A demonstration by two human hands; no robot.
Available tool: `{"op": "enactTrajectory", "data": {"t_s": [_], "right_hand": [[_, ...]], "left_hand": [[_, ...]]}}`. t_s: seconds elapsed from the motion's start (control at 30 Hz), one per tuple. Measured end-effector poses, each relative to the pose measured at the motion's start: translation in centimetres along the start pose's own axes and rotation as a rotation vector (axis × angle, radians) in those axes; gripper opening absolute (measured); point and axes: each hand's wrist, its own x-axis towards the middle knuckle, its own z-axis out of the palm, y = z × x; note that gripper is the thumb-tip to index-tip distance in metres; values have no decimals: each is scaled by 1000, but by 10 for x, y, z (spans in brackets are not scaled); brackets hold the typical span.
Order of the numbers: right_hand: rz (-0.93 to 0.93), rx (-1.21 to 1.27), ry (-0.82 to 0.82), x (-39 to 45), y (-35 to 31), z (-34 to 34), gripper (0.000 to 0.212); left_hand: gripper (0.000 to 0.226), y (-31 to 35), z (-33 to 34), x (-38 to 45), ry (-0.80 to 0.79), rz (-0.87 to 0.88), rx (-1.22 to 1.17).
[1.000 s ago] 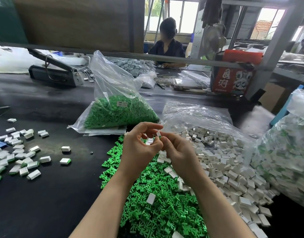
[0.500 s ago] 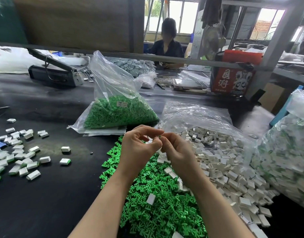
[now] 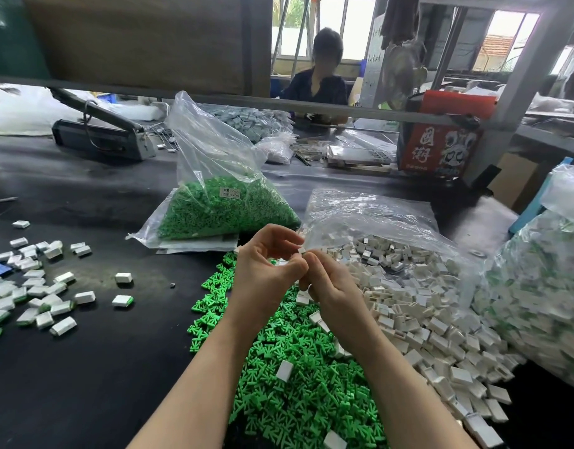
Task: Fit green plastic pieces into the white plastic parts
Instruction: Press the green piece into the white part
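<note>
My left hand (image 3: pixel 266 270) and my right hand (image 3: pixel 331 283) meet fingertip to fingertip above the black table. Between them they pinch one small white plastic part (image 3: pixel 301 250); whether a green piece is in it is hidden by my fingers. Below my hands lies a loose heap of green plastic pieces (image 3: pixel 295 377). To the right spreads a heap of empty white plastic parts (image 3: pixel 418 306), spilling from a clear bag.
A clear bag of green pieces (image 3: pixel 221 209) stands behind my hands. White parts with green showing (image 3: pixel 36 299) are scattered at the left. A big bag of such parts (image 3: pixel 545 299) sits at the right edge. A person sits across the table (image 3: pixel 321 82).
My two hands have stayed together over the green heap, with the fingers shifting slightly around the small white part. Nothing else on the table has moved.
</note>
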Motion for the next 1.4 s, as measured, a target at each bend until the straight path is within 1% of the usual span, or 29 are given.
{"op": "enactTrajectory", "data": {"t_s": [0.13,0.23,0.43,0.6,0.73,0.8,0.93,1.07,1.17,1.3,1.4], "right_hand": [[-26,-15,15,-1,0,1,27],[-30,-46,24,-1,2,1,24],[-1,-77,2,0,8,1,20],[-13,-46,6,1,7,1,20],[-28,-53,30,1,10,1,28],[-47,-60,57,1,12,3,29],[-46,-85,101,1,11,7,39],[-33,-77,116,1,15,8,36],[-15,-13,140,1,16,9,33],[-22,15,166,1,17,7,48],[-27,-20,182,0,16,6,51]], "left_hand": [[20,-1,2,-1,-5,2,-48],[21,-1,2,-2,-15,36,-43],[10,-5,-5,-1,-47,48,72],[8,-11,-4,0,-59,13,40],[5,-12,-1,1,-60,-24,-72],[4,-12,1,0,-53,-40,-119],[7,-13,3,0,-44,-66,-179],[8,-14,3,0,-41,-72,-197],[8,-13,6,-1,-32,-57,-207],[14,-11,8,0,-5,-71,-242],[13,-10,10,-1,-20,-89,-258]]}}
